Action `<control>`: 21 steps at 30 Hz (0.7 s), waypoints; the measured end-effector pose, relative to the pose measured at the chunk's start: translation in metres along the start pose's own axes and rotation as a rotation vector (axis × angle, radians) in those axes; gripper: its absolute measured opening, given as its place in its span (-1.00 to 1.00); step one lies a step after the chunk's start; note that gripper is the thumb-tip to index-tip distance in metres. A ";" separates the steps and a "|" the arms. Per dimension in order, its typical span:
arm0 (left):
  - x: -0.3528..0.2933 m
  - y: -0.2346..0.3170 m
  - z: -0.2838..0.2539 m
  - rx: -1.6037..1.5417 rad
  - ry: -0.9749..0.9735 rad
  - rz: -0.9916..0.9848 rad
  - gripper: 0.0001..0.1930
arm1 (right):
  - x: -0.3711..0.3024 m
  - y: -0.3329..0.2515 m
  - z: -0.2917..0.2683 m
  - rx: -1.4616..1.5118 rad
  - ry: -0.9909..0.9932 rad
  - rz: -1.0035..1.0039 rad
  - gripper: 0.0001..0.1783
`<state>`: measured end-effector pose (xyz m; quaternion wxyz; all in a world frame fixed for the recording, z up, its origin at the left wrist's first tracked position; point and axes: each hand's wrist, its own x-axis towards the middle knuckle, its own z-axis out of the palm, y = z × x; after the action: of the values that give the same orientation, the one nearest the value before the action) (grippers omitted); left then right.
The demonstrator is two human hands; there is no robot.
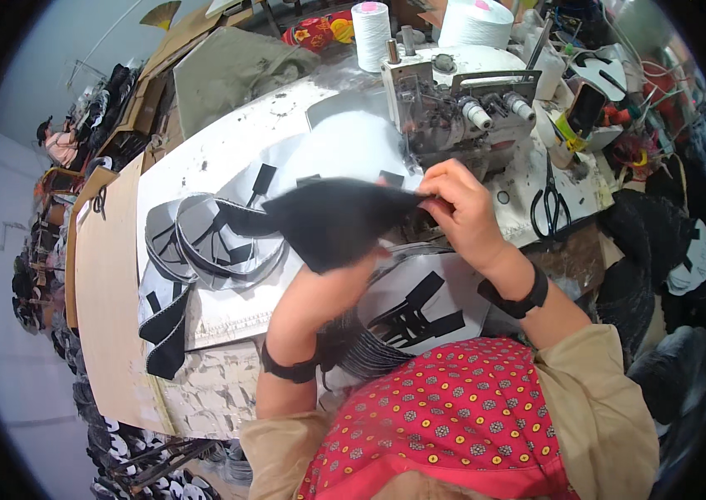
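Observation:
My right hand (463, 204) pinches the right corner of a black fabric piece (336, 221), raised over the sewing table. My left hand (344, 279) is under and behind this piece; the cloth hides most of its fingers, so their grip does not show. Behind the black piece lies a white curved fabric panel (349, 146) with small black tabs, beside the sewing machine (469, 117). A chain of grey-edged white pieces with black straps (219, 237) loops across the table at the left. Below my wrists lies a stack of similar pieces (419, 317), white with black tabs.
Large white thread cones (371, 37) stand behind the machine. Black scissors (549, 204) lie on the table at its right, near a phone (586, 108) on a stand. Dark fabric piles (653, 242) crowd the right side. A bare wooden board (107, 292) edges the table's left.

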<state>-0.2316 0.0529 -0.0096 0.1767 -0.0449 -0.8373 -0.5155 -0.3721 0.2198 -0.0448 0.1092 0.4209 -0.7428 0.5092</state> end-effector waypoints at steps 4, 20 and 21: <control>0.017 -0.011 0.004 0.041 0.010 0.032 -0.38 | 0.006 -0.020 -0.021 0.367 -0.209 0.225 -0.84; 0.059 -0.024 -0.004 0.047 0.101 -0.026 -0.52 | 0.001 0.000 0.002 0.212 -0.047 0.040 -0.79; 0.054 -0.036 -0.005 0.152 0.092 -0.027 -0.50 | 0.002 -0.021 -0.009 0.112 -0.107 0.021 -0.80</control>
<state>-0.2903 0.0256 -0.0197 0.2107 0.0037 -0.8656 -0.4542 -0.3601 0.2236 -0.0255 0.0404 0.4453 -0.7222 0.5277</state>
